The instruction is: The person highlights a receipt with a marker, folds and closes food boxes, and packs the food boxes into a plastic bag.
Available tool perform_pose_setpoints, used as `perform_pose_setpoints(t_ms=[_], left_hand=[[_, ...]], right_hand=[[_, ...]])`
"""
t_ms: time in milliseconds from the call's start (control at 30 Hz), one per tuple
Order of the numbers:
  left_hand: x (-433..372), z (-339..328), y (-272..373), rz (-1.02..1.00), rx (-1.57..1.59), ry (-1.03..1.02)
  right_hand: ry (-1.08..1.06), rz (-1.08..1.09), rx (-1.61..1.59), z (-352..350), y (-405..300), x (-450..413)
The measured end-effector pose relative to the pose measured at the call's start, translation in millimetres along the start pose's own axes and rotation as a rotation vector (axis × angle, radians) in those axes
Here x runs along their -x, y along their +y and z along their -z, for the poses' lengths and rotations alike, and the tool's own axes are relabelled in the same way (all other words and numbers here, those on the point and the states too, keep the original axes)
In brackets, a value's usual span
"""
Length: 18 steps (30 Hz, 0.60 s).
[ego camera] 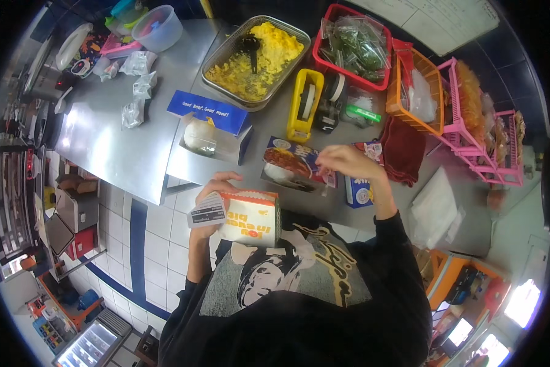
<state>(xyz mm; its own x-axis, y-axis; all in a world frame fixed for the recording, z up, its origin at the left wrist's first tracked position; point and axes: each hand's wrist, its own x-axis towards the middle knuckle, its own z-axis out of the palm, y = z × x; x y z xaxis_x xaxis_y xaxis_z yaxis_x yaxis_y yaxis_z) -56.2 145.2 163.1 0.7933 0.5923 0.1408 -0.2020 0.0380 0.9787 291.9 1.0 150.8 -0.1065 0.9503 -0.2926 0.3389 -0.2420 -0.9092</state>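
My left hand (215, 186) grips a white and orange cardboard food box (249, 220) close to my chest, at the front edge of the steel counter. A printed paper slip (207, 212) lies against that box by my fingers. My right hand (348, 161) is over the right end of a flat blue food box (286, 160) with a rice picture; its fingers are bent, and whether they pinch anything is unclear. Left of it stands an opened blue and white box (238, 147) with white rice (198, 136) inside. A small blue carton (358, 192) is under my right wrist.
Behind is a steel tray (229, 87) of yellow scrambled egg with a black spoon (253, 52). A yellow tape dispenser (302, 108), a black one (331, 103), a red basket (318, 46) of bagged greens and an orange basket (394, 98) stand right of it. Foil packets (137, 87) lie left.
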Motion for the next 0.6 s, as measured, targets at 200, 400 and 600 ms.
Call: perform_pose_setpoints(t_ms=[200, 400, 600], left_hand=[[-8, -2, 13, 0.24, -0.039, -0.139], [-16, 3, 22, 0.21, -0.168, -0.068], [-22, 7, 7, 0.06, -0.173, -0.016]], right_hand=[[0.579, -0.404, -0.387, -42, 3, -63], [0.795, -0.476, -0.755, -56, 10, -83], [0.903, -0.319, -0.972, -78, 7, -92]])
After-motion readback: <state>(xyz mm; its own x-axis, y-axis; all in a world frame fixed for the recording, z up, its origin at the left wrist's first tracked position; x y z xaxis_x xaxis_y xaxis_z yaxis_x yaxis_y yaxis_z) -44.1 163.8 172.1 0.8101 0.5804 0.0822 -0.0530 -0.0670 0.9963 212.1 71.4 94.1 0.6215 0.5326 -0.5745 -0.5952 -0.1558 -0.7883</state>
